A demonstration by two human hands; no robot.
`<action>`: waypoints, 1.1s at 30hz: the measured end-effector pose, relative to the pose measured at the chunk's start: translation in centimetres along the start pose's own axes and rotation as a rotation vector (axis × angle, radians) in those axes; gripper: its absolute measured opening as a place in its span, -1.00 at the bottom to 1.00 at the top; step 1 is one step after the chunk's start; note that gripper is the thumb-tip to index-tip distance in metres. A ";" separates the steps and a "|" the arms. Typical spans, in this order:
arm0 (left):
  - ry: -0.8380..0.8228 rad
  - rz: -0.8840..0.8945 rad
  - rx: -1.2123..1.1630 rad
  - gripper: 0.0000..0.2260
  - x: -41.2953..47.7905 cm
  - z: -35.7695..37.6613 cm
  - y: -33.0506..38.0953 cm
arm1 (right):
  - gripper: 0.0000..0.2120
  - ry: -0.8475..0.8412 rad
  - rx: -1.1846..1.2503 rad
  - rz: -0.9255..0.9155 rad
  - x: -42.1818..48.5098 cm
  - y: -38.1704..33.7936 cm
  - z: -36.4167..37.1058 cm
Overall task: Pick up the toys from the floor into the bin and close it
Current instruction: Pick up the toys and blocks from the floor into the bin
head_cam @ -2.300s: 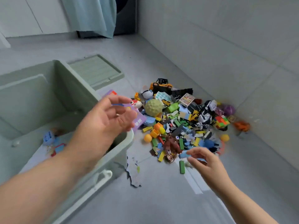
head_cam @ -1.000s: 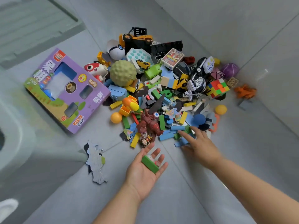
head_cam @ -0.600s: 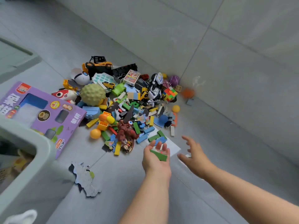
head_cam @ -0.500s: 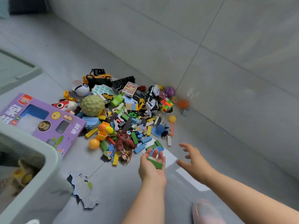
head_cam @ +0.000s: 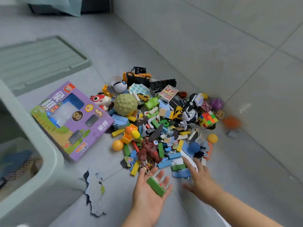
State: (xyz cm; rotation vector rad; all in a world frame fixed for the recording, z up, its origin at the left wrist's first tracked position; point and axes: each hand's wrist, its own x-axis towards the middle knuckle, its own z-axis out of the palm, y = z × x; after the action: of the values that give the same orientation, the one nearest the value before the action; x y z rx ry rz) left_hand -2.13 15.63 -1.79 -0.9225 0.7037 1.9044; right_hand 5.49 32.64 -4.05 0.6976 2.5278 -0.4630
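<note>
A heap of toys (head_cam: 162,122) lies on the grey floor against the wall: blocks, balls, cars, a colour cube, a red-brown figure (head_cam: 148,150). My left hand (head_cam: 151,192) lies palm up at the heap's near edge, fingers straight, with a green block (head_cam: 155,186) resting on the palm. My right hand (head_cam: 199,181) is blurred, fingers spread over blue and green blocks (head_cam: 177,167) at the heap's near side; nothing is seen in it. The pale green bin (head_cam: 32,163) stands open at the left, with a few things inside.
The bin's lid (head_cam: 41,61) lies flat on the floor behind the bin. A purple toy box (head_cam: 72,118) rests between bin and heap. A blue-grey puzzle piece (head_cam: 95,192) lies near the bin's corner. A tiled wall runs along the right.
The view has tilted down and left, so bin and lid show again. My left hand still carries the green block, now palm up. My right hand has reached forward onto the heap's near edge.
</note>
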 end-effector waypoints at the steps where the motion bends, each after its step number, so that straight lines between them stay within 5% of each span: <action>1: 0.009 0.015 0.014 -0.58 0.3 -0.1 0.3 | -0.30 0.018 -0.042 -0.050 1.2 0.3 0.2; 6: 0.022 0.081 0.046 -0.64 2.2 -0.3 0.8 | -0.60 0.095 0.037 -0.246 3.7 1.6 1.2; 11: 0.046 0.101 0.030 -0.75 4.3 0.1 -0.3 | -0.66 0.168 0.088 -0.282 4.2 2.6 1.9; 18: 0.045 0.070 0.066 -0.68 5.7 1.1 -2.6 | -0.72 0.273 0.674 0.054 3.4 1.8 1.1; 23: -0.065 0.056 0.017 -0.58 5.3 1.6 -2.7 | -0.80 0.298 1.026 -0.015 0.9 -2.2 -0.6; 30: -0.146 0.083 -0.040 -0.56 3.5 2.1 -1.6 | -0.60 0.214 0.783 -0.265 -2.4 -5.7 -0.9; 33: -0.123 0.144 -0.087 -0.66 3.3 1.9 -1.3 | -0.72 0.349 0.852 -0.341 -2.0 -5.6 -0.8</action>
State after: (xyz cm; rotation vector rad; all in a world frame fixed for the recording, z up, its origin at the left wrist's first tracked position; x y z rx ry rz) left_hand -2.69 19.16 -3.57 -0.8181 0.6321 2.1140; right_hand 3.63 27.66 -1.22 0.6572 2.7290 -1.7273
